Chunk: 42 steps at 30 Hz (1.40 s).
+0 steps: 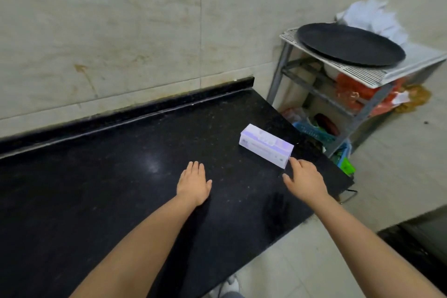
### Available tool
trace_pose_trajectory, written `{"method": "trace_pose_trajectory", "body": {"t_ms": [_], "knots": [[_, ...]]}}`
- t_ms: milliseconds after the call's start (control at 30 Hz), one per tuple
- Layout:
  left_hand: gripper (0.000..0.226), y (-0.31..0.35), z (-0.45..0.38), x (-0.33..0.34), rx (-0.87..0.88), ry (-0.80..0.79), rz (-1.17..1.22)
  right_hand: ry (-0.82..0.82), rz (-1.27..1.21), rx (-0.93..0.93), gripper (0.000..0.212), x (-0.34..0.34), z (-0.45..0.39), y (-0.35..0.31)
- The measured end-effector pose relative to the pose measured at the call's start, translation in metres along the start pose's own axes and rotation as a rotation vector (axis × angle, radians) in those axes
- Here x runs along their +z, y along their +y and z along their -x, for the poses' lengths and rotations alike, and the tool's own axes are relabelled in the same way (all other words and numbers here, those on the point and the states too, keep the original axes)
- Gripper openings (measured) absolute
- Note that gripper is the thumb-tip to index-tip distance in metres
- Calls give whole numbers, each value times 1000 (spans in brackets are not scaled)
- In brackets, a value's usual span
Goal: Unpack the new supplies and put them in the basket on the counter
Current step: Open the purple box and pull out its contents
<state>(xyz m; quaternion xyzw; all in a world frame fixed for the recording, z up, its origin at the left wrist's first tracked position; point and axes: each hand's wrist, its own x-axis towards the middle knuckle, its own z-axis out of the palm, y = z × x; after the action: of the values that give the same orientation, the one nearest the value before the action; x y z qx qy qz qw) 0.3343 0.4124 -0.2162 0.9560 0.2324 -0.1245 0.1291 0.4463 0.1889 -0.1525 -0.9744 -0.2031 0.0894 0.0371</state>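
A white and lilac carton (pixel 266 145) lies on its side near the right end of the black stone counter (pixel 121 189). My right hand (pixel 306 180) hovers just in front of the carton's near end, fingers spread, one fingertip close to the carton's corner, holding nothing. My left hand (pixel 194 182) rests flat on the counter to the left of the carton, palm down, fingers together and extended. No basket shows on the counter.
Past the counter's right end stands a metal rack (pixel 358 75) with a round black tray (pixel 350 43) on top and white bags behind it. Blue and green plastic baskets (pixel 316 132) sit on its lower shelves. A tiled wall runs behind the counter.
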Motion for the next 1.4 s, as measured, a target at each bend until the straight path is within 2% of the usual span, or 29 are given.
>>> {"method": "trace_pose_trajectory", "body": {"t_ms": [167, 367, 533, 633, 700, 900, 1033, 1167, 1400], "knots": [[65, -1, -47, 20, -42, -17, 31, -99, 82, -75, 56, -4, -76, 5], [67, -7, -58, 46, -71, -14, 9, -215, 18, -103, 79, 11, -128, 3], [67, -5, -60, 42, -108, -35, 4, -158, -68, -195, 71, 22, -136, 11], [66, 3, -50, 30, -222, 66, 36, -136, -130, -346, 71, 23, -136, 1], [65, 6, -33, 22, -383, 174, 103, -149, -163, -465, 71, 23, -134, -21], [63, -13, 65, 22, -782, 279, 234, -249, -231, -868, 69, 36, -85, -118], [62, -33, 160, 32, -1018, 300, 284, -388, -227, -1120, 67, 51, -16, -177], [62, -58, 264, 44, -1247, 356, 334, -453, -187, -1352, 65, 63, 67, -231], [66, -123, 421, 75, -1455, 399, 402, -525, -136, -1637, 70, 88, 215, -336]]}}
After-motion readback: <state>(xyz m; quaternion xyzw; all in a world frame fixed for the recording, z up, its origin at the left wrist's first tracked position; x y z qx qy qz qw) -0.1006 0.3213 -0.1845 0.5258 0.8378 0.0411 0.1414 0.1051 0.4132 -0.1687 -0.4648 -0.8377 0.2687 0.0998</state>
